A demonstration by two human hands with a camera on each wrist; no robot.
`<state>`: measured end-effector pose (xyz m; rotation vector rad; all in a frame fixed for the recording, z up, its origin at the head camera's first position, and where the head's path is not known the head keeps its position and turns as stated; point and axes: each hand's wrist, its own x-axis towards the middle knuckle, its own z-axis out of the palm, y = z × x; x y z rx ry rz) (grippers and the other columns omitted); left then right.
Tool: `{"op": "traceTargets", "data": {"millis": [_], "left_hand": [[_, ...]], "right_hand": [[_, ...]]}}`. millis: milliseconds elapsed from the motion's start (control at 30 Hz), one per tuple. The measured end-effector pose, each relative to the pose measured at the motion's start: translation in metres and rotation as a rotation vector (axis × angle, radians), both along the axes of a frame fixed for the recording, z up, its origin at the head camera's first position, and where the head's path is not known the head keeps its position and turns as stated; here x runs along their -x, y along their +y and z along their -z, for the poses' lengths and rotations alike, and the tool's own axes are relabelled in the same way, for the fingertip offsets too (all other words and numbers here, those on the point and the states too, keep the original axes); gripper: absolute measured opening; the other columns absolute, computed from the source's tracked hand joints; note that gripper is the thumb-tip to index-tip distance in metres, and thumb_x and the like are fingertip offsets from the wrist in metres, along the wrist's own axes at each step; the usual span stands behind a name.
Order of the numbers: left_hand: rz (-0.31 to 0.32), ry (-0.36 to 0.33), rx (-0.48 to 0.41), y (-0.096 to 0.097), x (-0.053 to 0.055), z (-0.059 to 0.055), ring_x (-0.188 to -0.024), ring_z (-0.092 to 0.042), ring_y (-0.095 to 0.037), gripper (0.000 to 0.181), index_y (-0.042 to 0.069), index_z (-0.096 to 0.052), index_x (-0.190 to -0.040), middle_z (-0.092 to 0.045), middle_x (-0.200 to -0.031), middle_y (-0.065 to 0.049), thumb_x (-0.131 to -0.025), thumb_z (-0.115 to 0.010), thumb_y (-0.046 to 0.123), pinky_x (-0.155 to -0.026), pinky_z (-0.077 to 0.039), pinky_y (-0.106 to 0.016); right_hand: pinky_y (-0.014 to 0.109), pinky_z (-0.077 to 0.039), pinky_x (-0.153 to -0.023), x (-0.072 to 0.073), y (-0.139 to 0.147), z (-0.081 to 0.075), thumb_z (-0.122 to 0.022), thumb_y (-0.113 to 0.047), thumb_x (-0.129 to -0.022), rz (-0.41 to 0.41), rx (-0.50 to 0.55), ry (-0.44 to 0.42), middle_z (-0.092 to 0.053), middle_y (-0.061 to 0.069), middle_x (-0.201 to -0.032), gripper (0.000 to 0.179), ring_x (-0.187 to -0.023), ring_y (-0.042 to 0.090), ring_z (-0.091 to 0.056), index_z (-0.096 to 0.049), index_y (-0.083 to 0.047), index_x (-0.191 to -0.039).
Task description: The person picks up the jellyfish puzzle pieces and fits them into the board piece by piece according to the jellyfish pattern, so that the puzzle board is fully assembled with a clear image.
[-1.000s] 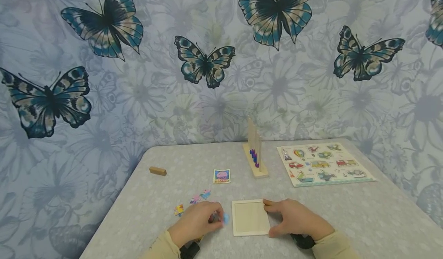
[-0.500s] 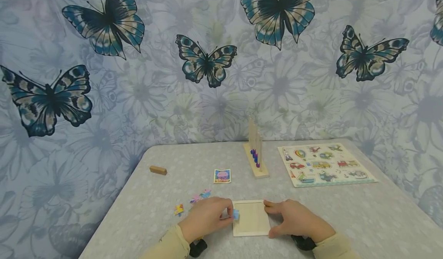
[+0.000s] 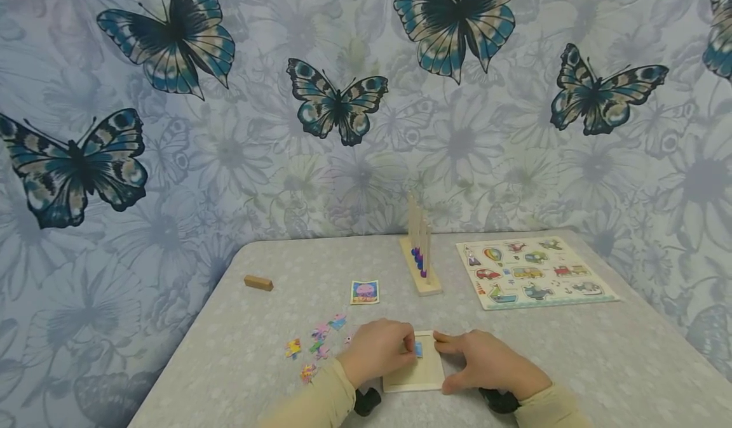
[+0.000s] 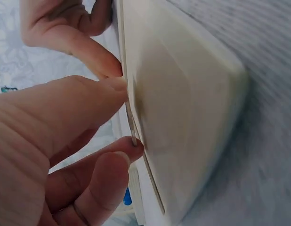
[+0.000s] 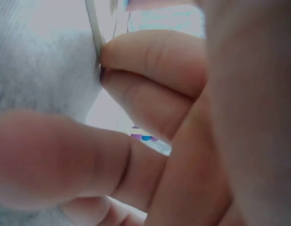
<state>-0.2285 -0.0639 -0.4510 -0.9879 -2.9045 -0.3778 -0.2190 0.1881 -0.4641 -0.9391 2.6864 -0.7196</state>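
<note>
A small blue puzzle piece [image 3: 419, 350] is pinched between the thumb and fingertips of my left hand [image 3: 377, 354], over the far half of the square wooden puzzle tray [image 3: 426, 377]. In the left wrist view the piece [image 4: 132, 123] shows edge-on, close over the tray's surface. My right hand [image 3: 488, 363] rests along the tray's right side, index finger at the far corner and thumb lower down, spread apart. The right wrist view shows its fingertips against the tray's edge [image 5: 92, 26]. Several colourful puzzle pieces [image 3: 320, 333] lie left of my left hand, partly hidden by it.
Behind the tray lies a small picture card [image 3: 365, 292]. Farther back stand a wooden peg stand [image 3: 429, 286] with blue and purple beads and, to the right, a flat vehicle puzzle board [image 3: 537, 272]. A wooden block [image 3: 258, 282] lies back left.
My left hand has carried the blue piece rightward, from beside the tray to over its far half. Loose pieces it had covered now show. The right hand has stayed on the tray's edge.
</note>
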Motion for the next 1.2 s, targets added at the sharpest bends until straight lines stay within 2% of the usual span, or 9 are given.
{"op": "traceTargets", "data": {"millis": [233, 367, 500, 533, 667, 767, 967, 1067, 1200], "left_hand": [[-0.006, 0.047, -0.008, 0.014, 0.001, 0.010, -0.062, -0.046, 0.001, 0.010, 0.027, -0.073, -0.090, -0.063, -0.080, 0.017, -0.089, -0.081, 0.034, -0.056, -0.042, -0.019], [-0.008, 0.073, -0.045, 0.013, 0.003, 0.019, -0.067, -0.049, 0.003, 0.011, 0.029, -0.075, -0.089, -0.064, -0.088, 0.015, -0.089, -0.081, 0.039, -0.059, -0.044, -0.019], [-0.012, 0.054, -0.103, 0.014, 0.006, 0.025, -0.070, -0.050, 0.004, 0.012, 0.030, -0.075, -0.089, -0.062, -0.093, 0.013, -0.089, -0.081, 0.041, -0.061, -0.045, -0.019], [-0.015, 0.044, -0.114, 0.014, 0.007, 0.025, -0.069, -0.050, 0.004, 0.012, 0.030, -0.076, -0.089, -0.061, -0.092, 0.014, -0.089, -0.081, 0.041, -0.060, -0.045, -0.019], [-0.028, 0.018, -0.135, 0.016, 0.009, 0.026, -0.068, -0.048, 0.004, 0.009, 0.031, -0.076, -0.087, -0.059, -0.085, 0.015, -0.088, -0.081, 0.039, -0.060, -0.044, -0.019], [-0.032, 0.021, -0.147, 0.016, 0.009, 0.027, -0.066, -0.048, 0.005, 0.009, 0.031, -0.076, -0.085, -0.058, -0.082, 0.017, -0.088, -0.081, 0.038, -0.059, -0.043, -0.018], [-0.052, 0.040, -0.150, 0.014, 0.008, 0.027, -0.065, -0.048, 0.005, 0.010, 0.031, -0.075, -0.084, -0.056, -0.079, 0.018, -0.089, -0.080, 0.038, -0.058, -0.043, -0.018], [-0.059, 0.025, -0.152, 0.016, 0.007, 0.026, -0.066, -0.050, 0.005, 0.009, 0.028, -0.075, -0.091, -0.059, -0.080, 0.018, -0.090, -0.080, 0.036, -0.058, -0.043, -0.020], [-0.075, 0.027, -0.159, 0.014, 0.004, 0.021, -0.068, -0.053, 0.004, 0.018, 0.025, -0.074, -0.103, -0.065, -0.084, 0.017, -0.092, -0.079, 0.038, -0.058, -0.044, -0.021]], "right_hand": [[0.052, -0.053, -0.098, 0.002, -0.001, 0.002, -0.082, -0.062, -0.075, -0.016, 0.019, 0.044, -0.064, -0.001, -0.142, 0.074, -0.120, 0.015, -0.066, -0.071, -0.017, -0.133], [0.058, -0.049, -0.100, 0.002, -0.002, 0.002, -0.081, -0.062, -0.076, -0.033, 0.012, 0.063, -0.065, 0.001, -0.141, 0.072, -0.115, 0.010, -0.067, -0.071, -0.018, -0.133], [0.051, -0.053, -0.096, 0.001, -0.001, 0.000, -0.081, -0.061, -0.077, -0.035, 0.010, 0.055, -0.064, 0.002, -0.141, 0.072, -0.107, 0.005, -0.067, -0.071, -0.017, -0.133], [0.045, -0.055, -0.092, 0.001, -0.001, -0.001, -0.081, -0.060, -0.077, -0.036, 0.018, 0.043, -0.063, 0.003, -0.142, 0.073, -0.105, 0.005, -0.067, -0.070, -0.017, -0.134], [0.045, -0.055, -0.093, 0.002, 0.000, 0.000, -0.081, -0.060, -0.077, -0.026, 0.018, 0.030, -0.063, 0.001, -0.143, 0.072, -0.108, 0.009, -0.069, -0.070, -0.018, -0.134], [0.056, -0.050, -0.100, 0.003, -0.002, 0.001, -0.082, -0.060, -0.076, -0.023, 0.012, 0.032, -0.063, 0.000, -0.143, 0.072, -0.111, 0.011, -0.069, -0.070, -0.020, -0.134], [0.060, -0.048, -0.102, 0.004, -0.004, 0.001, -0.082, -0.059, -0.077, -0.030, 0.025, 0.020, -0.062, 0.001, -0.143, 0.071, -0.110, 0.011, -0.069, -0.069, -0.019, -0.135], [0.061, -0.047, -0.103, 0.004, -0.004, 0.001, -0.082, -0.060, -0.077, -0.031, 0.018, 0.039, -0.063, 0.000, -0.143, 0.071, -0.115, 0.013, -0.068, -0.070, -0.020, -0.134], [0.063, -0.045, -0.103, 0.003, -0.003, 0.001, -0.082, -0.059, -0.077, -0.031, 0.013, 0.038, -0.063, 0.001, -0.142, 0.070, -0.116, 0.015, -0.068, -0.071, -0.020, -0.134]]}}
